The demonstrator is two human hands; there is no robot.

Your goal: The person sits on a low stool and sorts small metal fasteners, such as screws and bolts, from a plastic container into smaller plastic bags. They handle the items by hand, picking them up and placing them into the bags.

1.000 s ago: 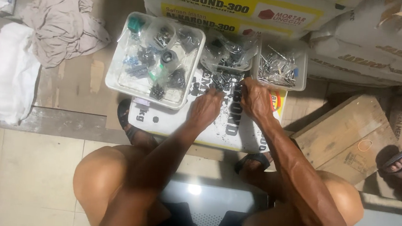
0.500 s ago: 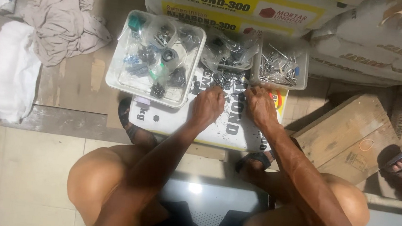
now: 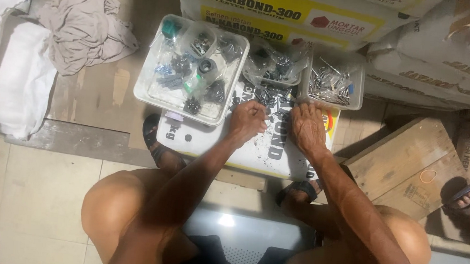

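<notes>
Squatting person, head view straight down over both knees. Left hand (image 3: 248, 121) rests on the white printed sack (image 3: 245, 149) lying flat on the floor, fingers curled in tight over the scatter of small dark metal screws and fittings (image 3: 268, 95); cannot tell whether it actually pinches one. Right hand (image 3: 307, 126) lies palm-down just beside it on the same sack, fingers spread flat and reaching into that scatter, holding nothing that shows.

Scatter sits on the sack's far edge, between both hands and the containers beyond:
- large clear plastic tray (image 3: 148, 89), left of the hands, packed with small bagged hardware, a teal cap at its far corner; its near corner overlaps the sack
- crumpled clear plastic bag of dark fittings (image 3: 277, 62), straight ahead of the left hand
- small clear plastic box of silver nails (image 3: 331, 83), just ahead of the right hand, fingertips near its near wall

Behind the containers: stacked cement sacks with yellow bands (image 3: 289, 13). Beige crumpled cloth (image 3: 84, 25) lies on the floor far left, well apart. Wooden crate (image 3: 406, 162) sits right of the right forearm. Another person's sandalled foot (image 3: 467, 195) shows at the right edge.
</notes>
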